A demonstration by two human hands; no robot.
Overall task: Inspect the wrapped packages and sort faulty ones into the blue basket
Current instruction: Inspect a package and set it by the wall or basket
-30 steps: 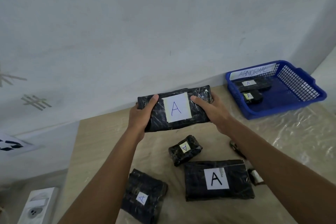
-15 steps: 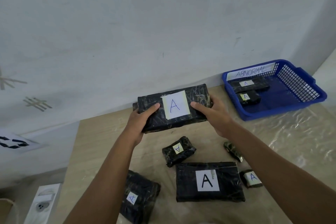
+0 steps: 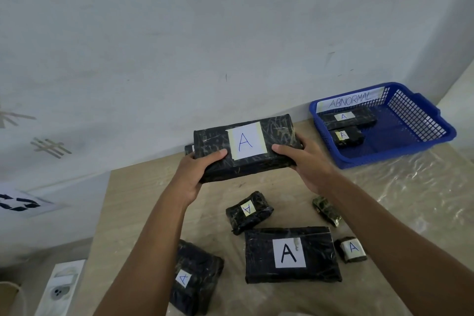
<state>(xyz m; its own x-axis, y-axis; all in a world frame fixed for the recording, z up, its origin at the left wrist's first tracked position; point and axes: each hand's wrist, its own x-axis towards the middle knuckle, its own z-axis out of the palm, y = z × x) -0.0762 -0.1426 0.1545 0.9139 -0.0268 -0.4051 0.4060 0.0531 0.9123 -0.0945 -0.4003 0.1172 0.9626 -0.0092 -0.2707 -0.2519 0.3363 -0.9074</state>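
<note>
I hold a long black wrapped package [image 3: 277, 136] with a white "A" label above the table, near the wall. My left hand [image 3: 197, 174] grips its left end and my right hand [image 3: 305, 161] grips its right end, thumbs on top. The blue basket [image 3: 415, 136] labelled "ABNORMAL" stands at the back right with two black labelled packages inside. Several more black packages lie on the table below my hands: a small one [image 3: 248, 211], a large flat one [image 3: 292, 254], one at the front left [image 3: 195, 279], and two tiny ones [image 3: 327, 210] [image 3: 351, 249].
The wooden table [image 3: 133, 200] is partly covered with clear plastic film [image 3: 410, 200] on the right. A white wall runs close behind. A white box [image 3: 61, 287] sits on the floor at the lower left.
The held package has tilted so its top face shows more, and it sits a little closer to the wall. The view has shifted, revealing the tiny labelled package at the right.
</note>
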